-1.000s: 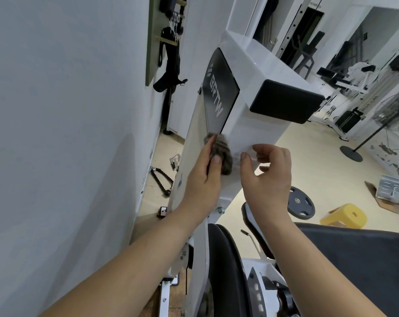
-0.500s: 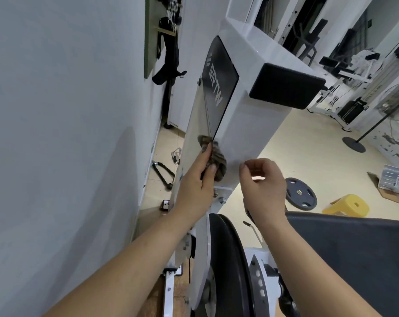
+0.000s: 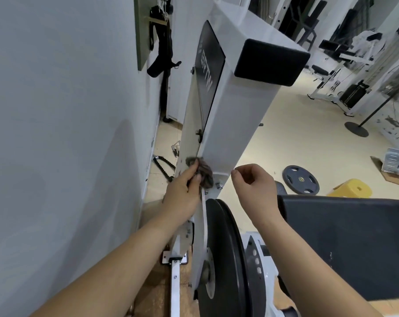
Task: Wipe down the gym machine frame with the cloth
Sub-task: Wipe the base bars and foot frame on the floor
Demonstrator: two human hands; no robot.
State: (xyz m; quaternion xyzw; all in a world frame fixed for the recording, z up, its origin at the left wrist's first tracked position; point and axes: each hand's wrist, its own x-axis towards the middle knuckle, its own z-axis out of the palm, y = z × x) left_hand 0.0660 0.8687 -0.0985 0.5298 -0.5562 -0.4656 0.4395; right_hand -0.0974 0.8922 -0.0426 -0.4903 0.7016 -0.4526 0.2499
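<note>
The left hand point(image 3: 183, 191) holds the cloth point(image 3: 202, 171). The cloth is a small dark bunch, pinched between the thumb and the fingers point(image 3: 197, 178), so this grip is closed on it. Most of the cloth sticks out past the fingertips, up and to the right of the hand. It presses on the bottom corner of the white frame point(image 3: 235, 115), right where the side panel meets the front face. A bolt point(image 3: 219, 185) sits just beside the cloth, lower right. The right hand point(image 3: 254, 188) is near the bottom edge of the frame, to the right of the cloth. Its fingers are curled in and its thumb and first finger are pinched together, but I cannot tell if anything is between them. It does not touch the cloth. A black pad point(image 3: 271, 61) sticks out high on the frame. A black wheel point(image 3: 226, 259) stands below the hands, and a dark seat point(image 3: 345, 245) is to the right. A weight plate point(image 3: 300, 179) and a yellow stool point(image 3: 351, 191) lie on the floor point(image 3: 297, 138). A half second ago the cloth was higher, at the low tip of the black sign point(image 3: 208, 72). Now it has slid down the edge to the bottom corner. The right hand has dropped lower too.
</note>
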